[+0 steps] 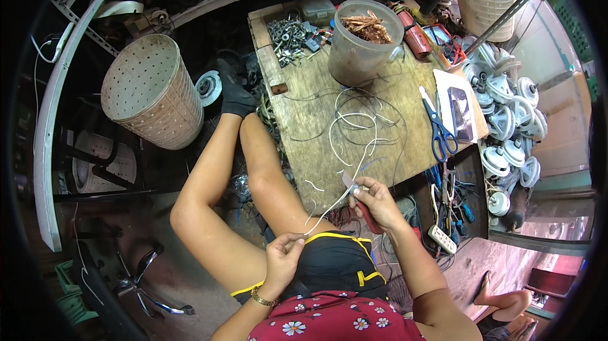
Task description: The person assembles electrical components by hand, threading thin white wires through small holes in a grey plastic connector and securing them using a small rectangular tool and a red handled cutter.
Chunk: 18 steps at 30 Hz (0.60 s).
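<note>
My left hand (285, 253), over my lap, pinches one end of a thin white wire (330, 209). The wire runs up to my right hand (375, 203), then onto the wooden table (304, 144), where it lies in loose loops. Closed in my right hand is a knife with a red handle (368, 218). Its short flat blade (347, 180) points away from me and rests against or close to the wire; I cannot tell which. Short white scraps (314, 186) lie near the table's front edge, and thin dark wires curl among the loops.
On the table stand a clear tub (354, 62) of copper wire, a pile of screws (291, 40), blue scissors (437, 128) and a phone (460, 113). White pulleys (500, 122) heap at the right above a drawer of tools (446, 208). A perforated basket (152, 97) stands left. Another person's leg (506, 303) shows lower right.
</note>
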Available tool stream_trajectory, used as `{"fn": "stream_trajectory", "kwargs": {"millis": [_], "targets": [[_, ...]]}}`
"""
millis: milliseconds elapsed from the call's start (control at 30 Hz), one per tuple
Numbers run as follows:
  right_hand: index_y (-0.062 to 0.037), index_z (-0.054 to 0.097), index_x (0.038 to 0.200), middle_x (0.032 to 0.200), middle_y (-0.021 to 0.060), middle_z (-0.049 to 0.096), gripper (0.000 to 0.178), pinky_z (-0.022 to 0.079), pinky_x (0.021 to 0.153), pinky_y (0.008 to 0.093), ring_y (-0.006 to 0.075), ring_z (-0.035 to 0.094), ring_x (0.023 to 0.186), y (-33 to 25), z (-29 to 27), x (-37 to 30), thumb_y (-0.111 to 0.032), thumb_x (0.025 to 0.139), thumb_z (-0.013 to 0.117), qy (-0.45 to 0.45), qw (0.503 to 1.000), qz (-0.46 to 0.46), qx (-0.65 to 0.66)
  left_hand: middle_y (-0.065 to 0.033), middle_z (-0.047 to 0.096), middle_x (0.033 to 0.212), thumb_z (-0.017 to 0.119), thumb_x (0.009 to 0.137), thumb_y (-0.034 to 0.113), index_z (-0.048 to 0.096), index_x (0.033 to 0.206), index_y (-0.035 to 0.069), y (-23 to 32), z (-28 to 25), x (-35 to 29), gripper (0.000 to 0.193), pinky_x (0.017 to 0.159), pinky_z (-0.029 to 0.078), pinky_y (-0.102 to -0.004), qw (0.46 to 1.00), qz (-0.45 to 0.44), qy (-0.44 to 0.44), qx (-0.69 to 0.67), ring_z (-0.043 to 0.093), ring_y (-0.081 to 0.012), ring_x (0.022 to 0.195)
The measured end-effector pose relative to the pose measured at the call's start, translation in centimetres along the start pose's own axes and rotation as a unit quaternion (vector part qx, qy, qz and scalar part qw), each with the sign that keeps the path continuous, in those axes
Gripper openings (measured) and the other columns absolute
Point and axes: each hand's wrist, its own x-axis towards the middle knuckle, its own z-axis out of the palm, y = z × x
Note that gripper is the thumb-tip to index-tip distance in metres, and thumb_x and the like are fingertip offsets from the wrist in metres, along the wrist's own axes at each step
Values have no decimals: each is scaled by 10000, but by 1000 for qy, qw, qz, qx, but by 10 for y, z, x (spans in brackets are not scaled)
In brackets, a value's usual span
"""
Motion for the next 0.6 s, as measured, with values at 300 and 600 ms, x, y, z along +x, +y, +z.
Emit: {"fn": "stream_trajectory", "kwargs": {"millis": [300,600], "targets": [[-8,474,1087,743,84,619,193,471,545,231,122,573,571,14,37,-14,-79,910,504,-112,992,63,2,-7,618,770,598,865,11,614,863,-32,5,13,10,46,579,416,-163,999,39,30,11,532,-19,661],[-5,522,1009,709,71,610,123,394,466,203,90,522,516,20,44,-15,-77,911,513,-113,990,43,-76,32,573,697,598,866,10,606,845,-24,6,15,6,40,507,345,-153,998,49,25,16,472,0,596]]}}
